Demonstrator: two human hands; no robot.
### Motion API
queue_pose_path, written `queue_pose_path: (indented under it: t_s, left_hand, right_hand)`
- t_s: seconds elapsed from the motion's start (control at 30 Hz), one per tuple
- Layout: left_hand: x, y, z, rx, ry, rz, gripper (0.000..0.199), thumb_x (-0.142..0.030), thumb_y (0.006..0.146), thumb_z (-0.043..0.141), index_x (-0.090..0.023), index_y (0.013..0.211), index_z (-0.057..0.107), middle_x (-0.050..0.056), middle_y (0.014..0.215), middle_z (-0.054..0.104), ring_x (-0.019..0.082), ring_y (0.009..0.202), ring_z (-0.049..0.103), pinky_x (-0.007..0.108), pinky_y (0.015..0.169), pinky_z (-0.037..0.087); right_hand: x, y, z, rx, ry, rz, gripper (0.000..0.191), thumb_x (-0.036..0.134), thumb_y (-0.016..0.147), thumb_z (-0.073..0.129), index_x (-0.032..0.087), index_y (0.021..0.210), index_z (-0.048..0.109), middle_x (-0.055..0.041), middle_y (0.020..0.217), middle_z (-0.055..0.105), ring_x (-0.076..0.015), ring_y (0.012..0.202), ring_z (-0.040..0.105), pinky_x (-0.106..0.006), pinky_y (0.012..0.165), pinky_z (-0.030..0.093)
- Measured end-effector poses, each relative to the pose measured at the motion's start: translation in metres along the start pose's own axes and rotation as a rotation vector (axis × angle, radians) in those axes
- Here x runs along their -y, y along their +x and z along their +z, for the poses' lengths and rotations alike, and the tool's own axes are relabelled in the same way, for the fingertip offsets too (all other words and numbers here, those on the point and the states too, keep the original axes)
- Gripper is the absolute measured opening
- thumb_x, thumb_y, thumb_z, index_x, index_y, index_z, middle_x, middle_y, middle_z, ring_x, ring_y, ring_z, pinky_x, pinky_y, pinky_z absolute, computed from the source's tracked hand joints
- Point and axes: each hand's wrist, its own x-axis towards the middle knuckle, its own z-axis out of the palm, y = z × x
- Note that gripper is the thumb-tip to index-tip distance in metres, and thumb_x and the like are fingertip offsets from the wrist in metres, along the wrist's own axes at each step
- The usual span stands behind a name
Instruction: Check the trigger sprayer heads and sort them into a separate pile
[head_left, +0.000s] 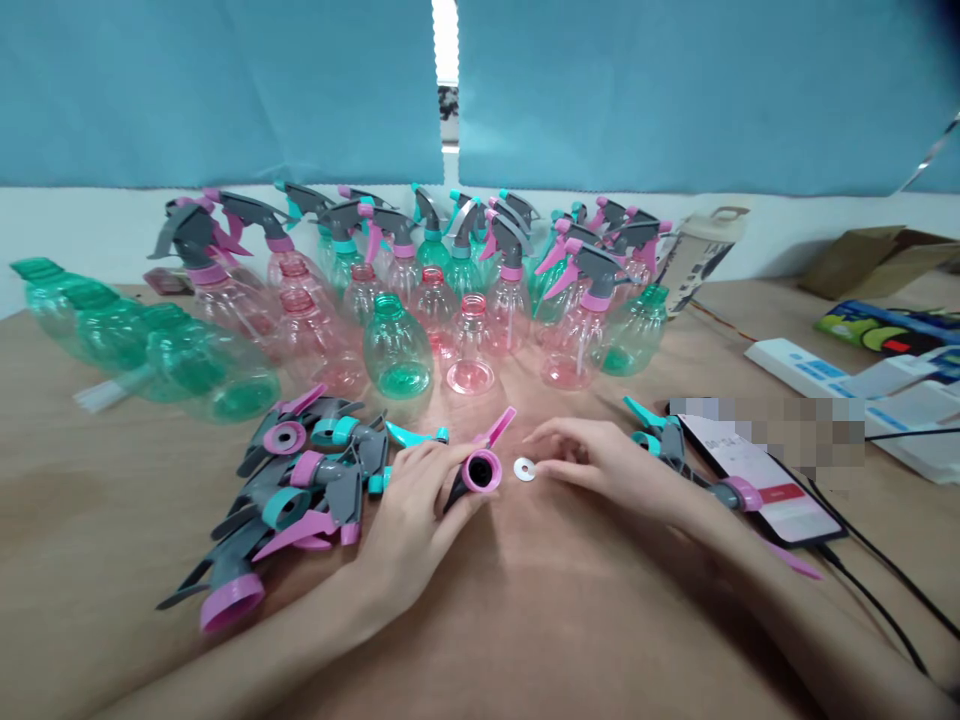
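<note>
Head view: 2 bare hands work low over a brown counter (525,620). The left hand (412,505) is closed around a gray spray head (454,490), its pink collar (491,484) turned open toward the camera and its pink trigger (501,427) pointing to about 1 o'clock.

The right hand (600,460) has its thumb and forefinger parted; its thumb tip is at the edge of a small white washer (519,466). I cannot tell whether it grips the washer or only touches it.

For good handling, the left grip should stay steady below the collar, leaving the opening uncovered. The washer looks thin and light, so a gentle pinch by its rim, kept flat, would probably suit it best.

The washer is at 9 o'clock from the right hand and just beside the collar, at 3 o'clock from it. A pile of spray heads (325,478) lies at 9 o'clock from the left hand. Pink and green bottles (401,355) stand at 12 o'clock; a phone (799,512) lies at 3 o'clock from the right hand.
</note>
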Motion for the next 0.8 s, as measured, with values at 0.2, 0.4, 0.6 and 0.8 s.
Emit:
queue_pose_path:
  t_s: [0.2,0.4,0.6,0.8]
  left_hand:
    - [0.001,-0.001,0.000,0.003,-0.008,0.024,0.021,-0.029,0.087,0.057,-0.023,0.108,0.055,0.003,0.102,0.067,0.021,0.095,0.057,0.040,0.084,0.045]
    - [0.002,-0.001,0.001,0.018,-0.012,0.046,0.020,-0.030,0.089,0.054,-0.023,0.108,0.055,0.003,0.100,0.066,0.021,0.094,0.056,0.039,0.083,0.044]
    - [0.002,-0.002,0.000,0.040,-0.023,0.051,0.019,-0.028,0.089,0.054,-0.023,0.108,0.054,0.002,0.099,0.065,0.020,0.092,0.055,0.035,0.082,0.041]
    - [-0.005,0.001,0.003,0.052,-0.071,0.043,0.018,-0.023,0.089,0.054,-0.024,0.108,0.054,0.000,0.095,0.064,0.018,0.087,0.054,0.034,0.080,0.041]
  right_hand:
    - [-0.005,0.007,0.009,0.032,-0.031,-0.062,0.025,0.038,0.082,0.061,0.027,0.103,0.066,0.0002,0.079,0.056,-0.0147,0.071,0.050,-0.028,0.066,0.038]
    - [-0.007,0.012,0.008,0.078,0.077,-0.051,0.018,0.036,0.079,0.063,0.019,0.085,0.063,-0.0002,0.081,0.057,-0.0133,0.070,0.050,-0.025,0.063,0.039]
    - [-0.006,0.014,0.013,0.090,0.151,-0.020,0.019,0.035,0.077,0.065,0.017,0.080,0.058,-0.0002,0.077,0.057,-0.0129,0.069,0.051,-0.025,0.062,0.039]
    - [0.007,0.007,-0.002,0.137,0.287,0.003,0.024,0.040,0.084,0.057,0.017,0.078,0.061,0.0003,0.071,0.059,-0.0117,0.063,0.054,-0.024,0.058,0.043]
